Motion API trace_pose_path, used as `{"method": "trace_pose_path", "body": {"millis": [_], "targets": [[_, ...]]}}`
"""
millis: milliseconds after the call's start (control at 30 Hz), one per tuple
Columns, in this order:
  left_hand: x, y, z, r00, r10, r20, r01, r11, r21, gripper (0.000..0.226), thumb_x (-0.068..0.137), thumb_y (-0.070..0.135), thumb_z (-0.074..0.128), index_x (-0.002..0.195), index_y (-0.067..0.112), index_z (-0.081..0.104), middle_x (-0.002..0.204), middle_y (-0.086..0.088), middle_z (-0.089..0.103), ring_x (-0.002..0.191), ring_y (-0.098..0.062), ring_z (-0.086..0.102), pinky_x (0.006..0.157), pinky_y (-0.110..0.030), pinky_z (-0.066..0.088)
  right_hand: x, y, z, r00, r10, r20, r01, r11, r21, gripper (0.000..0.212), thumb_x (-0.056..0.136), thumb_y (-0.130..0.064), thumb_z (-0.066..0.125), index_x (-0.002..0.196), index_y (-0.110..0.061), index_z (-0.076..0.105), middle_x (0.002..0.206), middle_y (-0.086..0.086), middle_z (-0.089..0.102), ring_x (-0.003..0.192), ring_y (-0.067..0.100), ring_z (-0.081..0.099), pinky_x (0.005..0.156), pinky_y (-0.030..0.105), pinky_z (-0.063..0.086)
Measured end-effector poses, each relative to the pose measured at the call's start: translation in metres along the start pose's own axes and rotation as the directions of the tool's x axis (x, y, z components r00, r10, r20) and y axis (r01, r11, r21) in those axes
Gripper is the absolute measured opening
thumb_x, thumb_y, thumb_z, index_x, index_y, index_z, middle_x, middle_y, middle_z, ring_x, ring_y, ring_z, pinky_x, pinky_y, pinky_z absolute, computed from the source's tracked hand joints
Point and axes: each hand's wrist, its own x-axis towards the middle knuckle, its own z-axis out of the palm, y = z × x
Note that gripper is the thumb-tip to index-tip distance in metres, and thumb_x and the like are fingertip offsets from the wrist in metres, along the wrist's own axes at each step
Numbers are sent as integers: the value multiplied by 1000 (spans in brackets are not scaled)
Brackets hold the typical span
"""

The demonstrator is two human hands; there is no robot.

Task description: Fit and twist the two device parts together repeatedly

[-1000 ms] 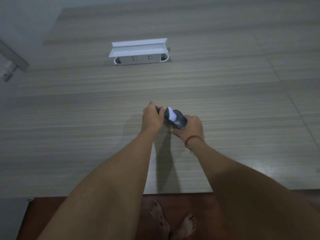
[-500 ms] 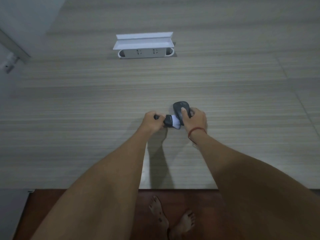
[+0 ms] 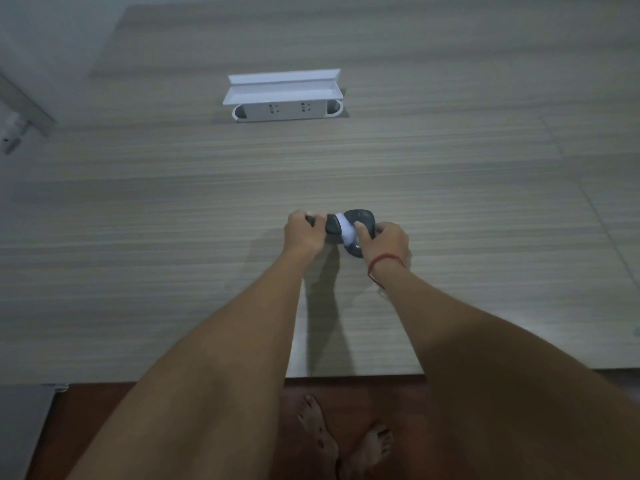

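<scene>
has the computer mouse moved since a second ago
Yes. The computer mouse in the right hand now sits further right of the socket box, off past its right end.

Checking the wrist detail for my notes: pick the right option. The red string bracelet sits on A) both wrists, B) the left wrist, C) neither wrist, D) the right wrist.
D: the red string bracelet circles the wrist just behind the right hand, which grips the dark mouse; the wrist behind the left hand is bare.
</scene>
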Motion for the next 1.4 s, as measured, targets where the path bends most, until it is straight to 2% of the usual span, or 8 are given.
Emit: {"method": "trace_pose_path", "body": {"millis": [100, 233, 500, 700, 900, 1100, 1233, 1400], "targets": [[-1, 1, 5, 999, -26, 37, 23, 997, 69, 29, 92, 19, 54, 99, -8, 62, 103, -30, 68, 95, -40, 67, 84, -44, 56, 1, -3, -1, 1000, 31, 5, -31, 999, 10, 47, 86, -48, 61, 93, -2, 70, 99, 16, 72, 100, 34, 67, 79, 33, 49], [-5, -12, -7, 967, -110, 230, 63, 978, 200, 33, 93, 19, 54, 64, 4, 53, 60, -13, 56, 43, -20, 54, 41, -21, 43, 2, -2, -5, 999, 51, 16, -52, 997, 49, 44, 85, -46, 64, 96, -4, 72, 102, 16, 73, 98, 33, 68, 81, 33, 51], [0, 5, 12, 992, -2, -127, 8, 999, 47, 19, 93, 19, 52, 96, 3, 60, 114, -22, 66, 107, -35, 62, 91, -37, 48, -1, 0, -3, 999, 48, 21, -50, 994, 100, 45, 81, -46, 68, 80, -1, 71, 80, 13, 69, 87, 32, 68, 65, 26, 42], [-2, -6, 2, 994, -90, 57, 83, 990, 112, 21, 94, 21, 51, 90, 2, 60, 94, -22, 63, 90, -46, 69, 75, -58, 58, 2, 0, -4, 999, 49, 15, -50, 992, 116, 42, 82, -43, 68, 91, -2, 72, 97, 16, 74, 97, 33, 68, 80, 34, 51], [-2, 8, 10, 993, -40, -111, 43, 999, 27, 24, 94, 20, 49, 101, -1, 58, 114, -27, 63, 103, -40, 65, 86, -49, 56, 0, 0, -2, 998, 22, 59, -27, 996, 91, 40, 84, -42, 67, 96, -5, 73, 99, 14, 74, 97, 31, 69, 77, 32, 51], [-9, -7, 0, 993, -105, 60, 99, 990, 103, 24, 96, 24, 46, 96, 1, 55, 104, -25, 66, 74, -44, 71, 45, -33, 55, -2, -4, -7, 995, -5, 97, 5, 1000, 0, 44, 87, -43, 61, 111, -6, 69, 115, 16, 70, 108, 33, 65, 89, 36, 52], [-7, 3, -6, 986, 23, -168, -13, 998, 59, 26, 95, 21, 47, 98, -3, 58, 111, -27, 64, 101, -38, 64, 84, -42, 55, -12, -6, -9, 974, -122, 191, 149, 979, -138, 62, 81, -47, 65, 128, -8, 53, 129, 16, 58, 122, 35, 55, 103, 42, 45], [-2, 14, -6, 958, 182, -222, -169, 983, 74, 27, 94, 22, 51, 70, 12, 42, 86, -24, 61, 85, -35, 59, 79, -41, 48, -13, -8, -14, 961, -148, 233, 208, 943, -259, 74, 74, -46, 73, 133, -10, 45, 133, 13, 51, 125, 32, 50, 104, 40, 43]]}}
